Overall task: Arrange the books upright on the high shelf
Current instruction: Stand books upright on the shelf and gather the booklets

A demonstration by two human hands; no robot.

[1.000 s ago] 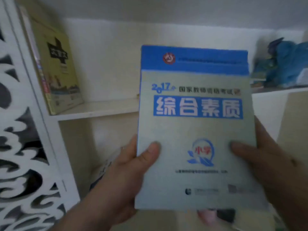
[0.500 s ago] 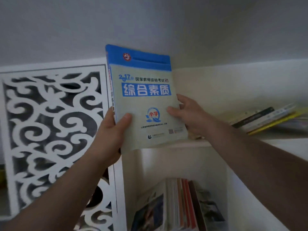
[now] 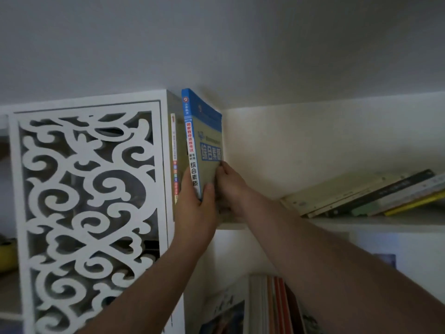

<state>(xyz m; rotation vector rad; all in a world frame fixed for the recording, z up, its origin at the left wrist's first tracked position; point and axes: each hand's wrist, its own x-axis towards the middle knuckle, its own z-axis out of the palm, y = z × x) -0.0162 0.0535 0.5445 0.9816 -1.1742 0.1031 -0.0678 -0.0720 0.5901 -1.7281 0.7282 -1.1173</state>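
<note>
Books belong standing up on the high shelf [image 3: 385,224], and one blue and grey book [image 3: 203,150] is going in at the left end now. It stands nearly straight, with its spine facing out, just beside a thin book [image 3: 173,155] that already stands against the white cut-out panel [image 3: 89,213]. The left hand [image 3: 196,208] is closed around the bottom of the spine, thumb on the cover. The right hand [image 3: 228,186] presses flat fingers on the cover, likely to stop the book from tipping over. Both hands hold low down, probably because the shelf is so high up. Far to the right, more books [image 3: 361,196] lie tilted in a pile and need standing up too.
</note>
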